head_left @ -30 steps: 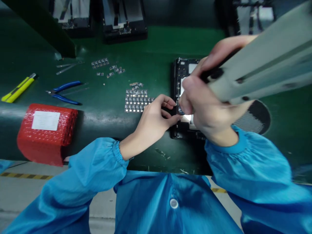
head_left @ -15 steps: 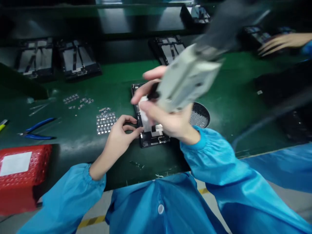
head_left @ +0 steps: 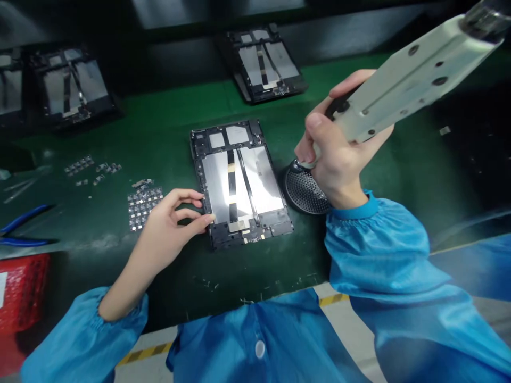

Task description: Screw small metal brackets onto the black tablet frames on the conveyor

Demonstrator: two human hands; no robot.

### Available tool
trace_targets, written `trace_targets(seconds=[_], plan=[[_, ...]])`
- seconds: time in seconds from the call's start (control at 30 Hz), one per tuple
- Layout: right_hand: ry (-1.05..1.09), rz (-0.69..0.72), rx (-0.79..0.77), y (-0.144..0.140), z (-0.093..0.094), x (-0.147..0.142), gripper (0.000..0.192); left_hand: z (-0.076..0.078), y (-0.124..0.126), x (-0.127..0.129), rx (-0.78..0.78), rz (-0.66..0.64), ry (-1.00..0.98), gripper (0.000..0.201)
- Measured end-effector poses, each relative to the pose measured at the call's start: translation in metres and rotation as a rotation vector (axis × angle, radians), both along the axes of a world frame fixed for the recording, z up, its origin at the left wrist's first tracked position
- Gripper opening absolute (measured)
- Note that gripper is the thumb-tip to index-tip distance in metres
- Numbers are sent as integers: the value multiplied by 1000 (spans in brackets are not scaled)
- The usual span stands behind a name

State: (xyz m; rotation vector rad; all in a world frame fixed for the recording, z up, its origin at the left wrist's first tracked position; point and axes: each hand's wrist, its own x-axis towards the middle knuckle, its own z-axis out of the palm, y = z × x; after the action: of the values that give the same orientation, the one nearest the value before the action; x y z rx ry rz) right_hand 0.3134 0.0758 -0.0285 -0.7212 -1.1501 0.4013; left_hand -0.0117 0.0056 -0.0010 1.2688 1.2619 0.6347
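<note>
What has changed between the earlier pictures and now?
The right hand has carried the electric screwdriver off the tablet frame, rightward to the round screw tray. The left hand still touches the frame's left edge. The frame stays on the mat.

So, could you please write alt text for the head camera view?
A person in blue sleeves steadies an opened tablet with the left hand on a green bench, while the right hand holds a grey electric screwdriver over a round screw tray.
</note>
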Motion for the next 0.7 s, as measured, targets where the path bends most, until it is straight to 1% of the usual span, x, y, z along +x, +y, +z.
trace_targets(seconds=[0.13,0.27,0.4,0.6,0.7], plan=[[-30,11,61,2,3,1,56,1,-1,-1,8,-7,33,48],[-72,49,86,3,4,3,44,0,-1,-1,26,-12,46,46],[-66,41,155,10,-3,7,47,-2,-2,-2,21,-11,48,49],[-40,19,112,9,-7,8,54,-2,0,0,24,-11,47,47],[-34,15,90,6,-6,6,52,-1,1,3,26,-13,31,48]])
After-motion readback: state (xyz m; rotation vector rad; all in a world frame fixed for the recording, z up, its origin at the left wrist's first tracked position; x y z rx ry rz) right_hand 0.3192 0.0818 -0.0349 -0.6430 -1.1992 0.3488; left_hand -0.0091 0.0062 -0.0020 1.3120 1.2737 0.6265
